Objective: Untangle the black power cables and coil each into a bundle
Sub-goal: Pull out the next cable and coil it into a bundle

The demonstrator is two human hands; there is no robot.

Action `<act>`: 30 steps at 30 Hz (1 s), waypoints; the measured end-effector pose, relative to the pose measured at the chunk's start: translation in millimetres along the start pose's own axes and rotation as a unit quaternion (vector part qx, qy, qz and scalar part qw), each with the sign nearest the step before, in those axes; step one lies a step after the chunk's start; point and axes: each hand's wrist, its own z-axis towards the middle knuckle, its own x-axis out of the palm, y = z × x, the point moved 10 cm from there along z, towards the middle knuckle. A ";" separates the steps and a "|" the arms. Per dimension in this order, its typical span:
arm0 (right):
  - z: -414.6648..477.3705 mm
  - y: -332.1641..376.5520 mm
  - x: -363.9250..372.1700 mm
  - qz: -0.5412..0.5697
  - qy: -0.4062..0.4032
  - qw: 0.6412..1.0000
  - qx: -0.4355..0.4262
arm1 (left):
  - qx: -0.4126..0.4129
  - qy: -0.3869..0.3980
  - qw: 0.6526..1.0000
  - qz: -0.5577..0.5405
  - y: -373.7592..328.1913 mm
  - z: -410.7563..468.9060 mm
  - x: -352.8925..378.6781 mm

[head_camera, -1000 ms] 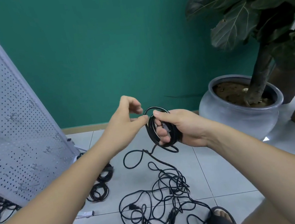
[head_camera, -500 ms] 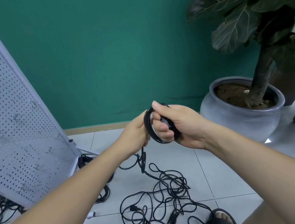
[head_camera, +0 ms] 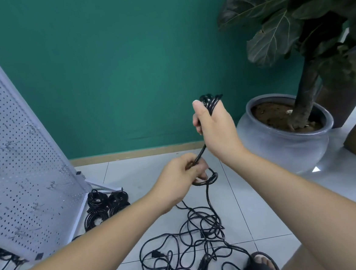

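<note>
My right hand (head_camera: 215, 128) is raised in the middle of the view and grips a small coil of black cable (head_camera: 210, 100), whose loops stick out above my fingers. A taut length of the same cable runs down from it to my left hand (head_camera: 183, 176), which pinches it lower down and to the left. Just right of my left fingers the cable forms a small knot-like loop (head_camera: 209, 179). From there it drops into a tangled heap of black power cables (head_camera: 194, 248) on the white floor tiles.
Coiled black bundles (head_camera: 105, 204) lie at the foot of a white pegboard stand (head_camera: 18, 166) on the left. A grey plant pot (head_camera: 286, 142) stands at the right. My sandalled feet (head_camera: 262, 262) sit by the tangle. A teal wall lies behind.
My right hand has lifted the coil higher. My left hand has come away from the coil and slid down the cable, drawing it taut below.
</note>
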 end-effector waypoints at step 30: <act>-83.1 0.5 65.7 0.155 0.379 0.898 0.163 | 0.098 -0.101 0.989 0.038 -49.3 -1.8 -98.8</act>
